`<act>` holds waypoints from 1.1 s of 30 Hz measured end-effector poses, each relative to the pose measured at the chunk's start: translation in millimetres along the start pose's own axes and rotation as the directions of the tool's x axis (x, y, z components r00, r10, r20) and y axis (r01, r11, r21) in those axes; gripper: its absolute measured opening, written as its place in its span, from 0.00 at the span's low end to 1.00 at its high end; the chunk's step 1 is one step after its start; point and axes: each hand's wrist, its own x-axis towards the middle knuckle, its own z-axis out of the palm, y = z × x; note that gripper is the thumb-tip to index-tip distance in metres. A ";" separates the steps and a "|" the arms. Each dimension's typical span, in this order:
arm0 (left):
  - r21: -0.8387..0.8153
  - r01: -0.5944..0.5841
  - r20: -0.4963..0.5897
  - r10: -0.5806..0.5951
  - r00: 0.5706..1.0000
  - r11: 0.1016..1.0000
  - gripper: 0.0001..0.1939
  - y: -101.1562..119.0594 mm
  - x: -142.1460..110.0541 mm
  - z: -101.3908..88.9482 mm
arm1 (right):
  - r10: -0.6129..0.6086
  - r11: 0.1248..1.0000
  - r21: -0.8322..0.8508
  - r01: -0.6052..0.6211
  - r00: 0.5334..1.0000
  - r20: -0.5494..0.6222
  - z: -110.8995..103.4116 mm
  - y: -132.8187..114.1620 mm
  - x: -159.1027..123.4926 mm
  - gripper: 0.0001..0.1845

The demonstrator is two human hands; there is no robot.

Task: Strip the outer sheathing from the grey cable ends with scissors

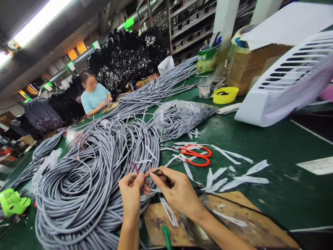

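My left hand [132, 187] is closed in a pinch on thin coloured wires [148, 173], with a purple and red end sticking up past the thumb. Facing it, my right hand [175, 191] pinches the same wires between thumb and forefinger. Something dark lies inside the right fingers; I cannot tell what it is. Both hands are over the edge of a big coil of grey cable [75, 187]. Beyond the right hand lie red-handled scissors [197, 155] and white strips [251, 179]. Under the wrists are stained brown boards [236, 215].
Bagged grey cable pieces [177, 119] and a yellow tape roll [225, 95] lie farther back on the green table [286, 149]. A white slotted plastic object [283, 83] stands at right, a green device [13, 203] at left. A co-worker [95, 95] sits across the table.
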 end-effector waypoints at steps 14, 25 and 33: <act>-0.022 -0.016 -0.031 0.016 0.999 1.000 0.17 -0.9 1.7 -5.7 | 0.052 0.994 -0.102 -0.042 0.994 0.095 2.8 4.2 -0.8 0.16; -0.058 -0.050 -0.093 0.044 0.995 0.997 0.18 3.0 6.4 -6.5 | 0.232 0.820 -0.552 -0.150 0.969 0.083 -40.2 42.0 -13.0 0.09; 0.136 -0.035 0.134 0.016 0.991 0.990 0.18 0.5 5.6 -13.0 | 0.150 0.705 -0.708 0.025 0.972 0.183 -63.5 70.6 -17.5 0.10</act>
